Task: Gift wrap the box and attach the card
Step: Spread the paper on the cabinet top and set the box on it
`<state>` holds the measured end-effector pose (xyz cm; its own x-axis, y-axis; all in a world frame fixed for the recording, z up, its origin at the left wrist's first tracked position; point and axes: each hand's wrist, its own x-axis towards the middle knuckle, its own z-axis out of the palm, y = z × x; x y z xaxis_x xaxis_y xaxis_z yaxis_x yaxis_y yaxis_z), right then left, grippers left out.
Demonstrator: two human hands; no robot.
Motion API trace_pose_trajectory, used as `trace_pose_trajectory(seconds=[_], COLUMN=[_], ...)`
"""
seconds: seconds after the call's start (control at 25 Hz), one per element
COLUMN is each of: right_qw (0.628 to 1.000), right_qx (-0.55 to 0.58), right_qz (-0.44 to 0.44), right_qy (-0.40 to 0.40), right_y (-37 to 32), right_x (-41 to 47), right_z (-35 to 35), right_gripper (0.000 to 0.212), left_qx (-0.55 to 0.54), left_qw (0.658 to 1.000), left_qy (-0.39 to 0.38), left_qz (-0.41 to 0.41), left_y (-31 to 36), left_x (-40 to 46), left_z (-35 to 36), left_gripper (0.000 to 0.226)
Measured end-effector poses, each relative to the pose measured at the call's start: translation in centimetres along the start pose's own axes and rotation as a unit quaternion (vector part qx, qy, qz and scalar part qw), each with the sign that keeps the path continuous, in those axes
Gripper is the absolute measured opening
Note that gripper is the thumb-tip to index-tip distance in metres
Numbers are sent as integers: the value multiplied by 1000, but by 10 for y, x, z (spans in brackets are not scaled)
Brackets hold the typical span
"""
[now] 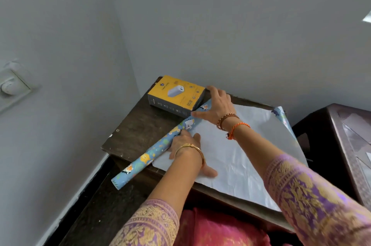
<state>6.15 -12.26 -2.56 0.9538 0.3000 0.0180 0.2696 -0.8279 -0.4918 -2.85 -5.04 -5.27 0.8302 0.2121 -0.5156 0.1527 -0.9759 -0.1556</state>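
We see one yellow box [176, 96] lying flat at the far left corner of one small dark wooden table [136, 131], close to the meeting of two grey walls. One sheet of wrapping paper [236, 157] is spread over most of the table with its plain white side up, and its two ends are curled: the left end forms one blue roll [148, 155] printed with cartoon animals, running diagonally from beside the box down past the table's near left edge, while the right end curls up at the far right corner, showing a strip of the same blue print. The roll touches the box's near corner. Our left hand [187, 152] lies on the white paper just beside the roll, fingers straight and slightly spread, thumb stretched toward us, pressing the sheet flat. Our right hand [215, 106] rests on the upper part of the roll next to the box, fingers spread and loosely extended, thumb pointing left along the roll. We count one gold bangle on the left wrist and several bead and thread bracelets on the right. No card is in view.
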Motion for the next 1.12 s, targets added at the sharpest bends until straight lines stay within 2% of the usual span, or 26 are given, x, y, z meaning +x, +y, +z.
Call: trace_pose_trajectory(seconds=[0.12, 0.24, 0.32, 0.44, 0.56, 0.64, 0.72, 0.8, 0.88, 1.0, 1.12], right_qw=[999, 995, 993, 991, 990, 976, 955, 939, 923, 914, 911], right_qx=[-41, -69, -101, -121, -5, 111, 164, 152, 111, 51, 22], right_qz=[0, -20, -23, -57, -67, -39, -12, 35, 91, 181, 247], right_qy=[-29, -64, -64, 12, 124, 185, 247, 305, 356, 359, 329], right_y=[-6, -7, -6, -12, -13, -3, 18, 45, 74, 114, 143], right_x=[31, 50, 54, 50, 23, -15, -67, -126, -182, -253, -293], right_z=[7, 21, 28, 17, -19, -42, -59, -72, -82, -95, -107], right_gripper=[102, 116, 118, 113, 111, 111, 111, 107, 102, 99, 94], left_qx=[15, 49, 59, 55, 19, -18, -76, -126, -130, -106, -79], left_qw=[1000, 998, 997, 998, 999, 999, 997, 991, 987, 980, 984], left_qy=[-7, 19, 33, 32, 34, 33, 31, 43, 93, 165, 151], left_qz=[14, 30, 36, 30, 19, 9, -7, -15, 1, 36, 57], left_y=[3, 0, -1, 0, 2, 5, 11, 19, 26, 37, 46], left_x=[0, 1, -1, -7, -16, -25, -36, -49, -59, -72, -78], left_z=[-1, 4, 8, 8, 9, 12, 14, 22, 33, 47, 42], left_gripper=[115, 118, 118, 116, 110, 105, 96, 84, 67, 46, 42])
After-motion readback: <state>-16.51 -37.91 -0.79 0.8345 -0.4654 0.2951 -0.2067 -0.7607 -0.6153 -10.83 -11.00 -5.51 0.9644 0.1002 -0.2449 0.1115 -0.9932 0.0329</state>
